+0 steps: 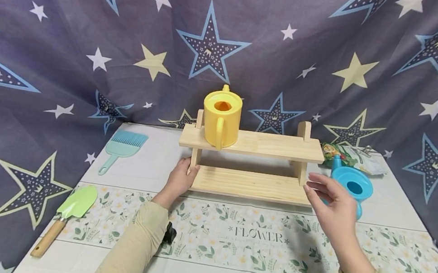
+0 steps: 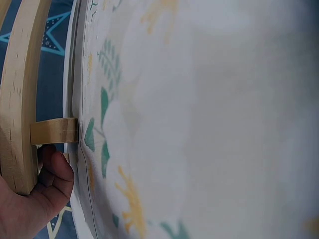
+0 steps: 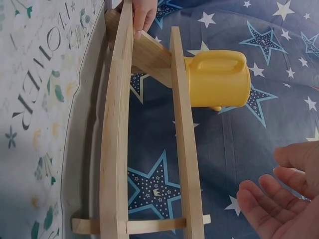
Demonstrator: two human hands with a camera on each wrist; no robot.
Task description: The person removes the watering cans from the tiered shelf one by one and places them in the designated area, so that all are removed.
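Note:
A two-tier wooden shelf [image 1: 246,184] stands at the back of the table. A yellow watering can [image 1: 230,119] rests on the left part of its upper board [image 1: 279,146]. My left hand [image 1: 179,178] grips the left end of the lower board; in the left wrist view its fingers [image 2: 61,172] curl around the board's end beside a short wooden foot [image 2: 55,131]. Near the shelf's right end is my right hand [image 1: 335,210], its fingers loosely bent and holding nothing. Just behind that hand sits a blue watering can [image 1: 355,178], partly hidden by it.
At the left lie a light-blue brush and dustpan [image 1: 123,145] and a green trowel [image 1: 79,201] with a wooden handle. Plastic packets [image 1: 353,158] lie behind the blue can. A star-printed curtain [image 1: 122,52] hangs behind the table, whose cover [image 1: 230,247] has a floral band.

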